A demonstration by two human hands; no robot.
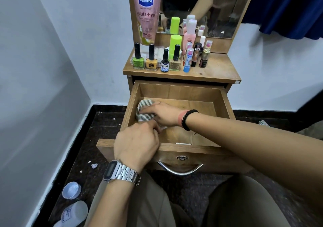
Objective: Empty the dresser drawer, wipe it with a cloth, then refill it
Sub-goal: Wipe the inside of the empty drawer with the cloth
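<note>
The wooden drawer [225, 104] is pulled out of the dresser and holds only a green-and-white striped cloth [145, 105] at its left side. My right hand [164, 114] lies on the cloth, fingers curled over it near the left wall. My left hand [138, 144] reaches over the drawer's front edge and pinches the cloth's near corner. The drawer floor to the right of the cloth is bare wood.
The dresser top [215, 69] carries several nail polish bottles, lipsticks, a green container and a pink Vaseline tube [146, 12] leaning by the mirror. A white bottle [73, 212] and a cap [71, 190] lie on the dark floor at lower left. A chrome handle [180, 170] hangs on the drawer front.
</note>
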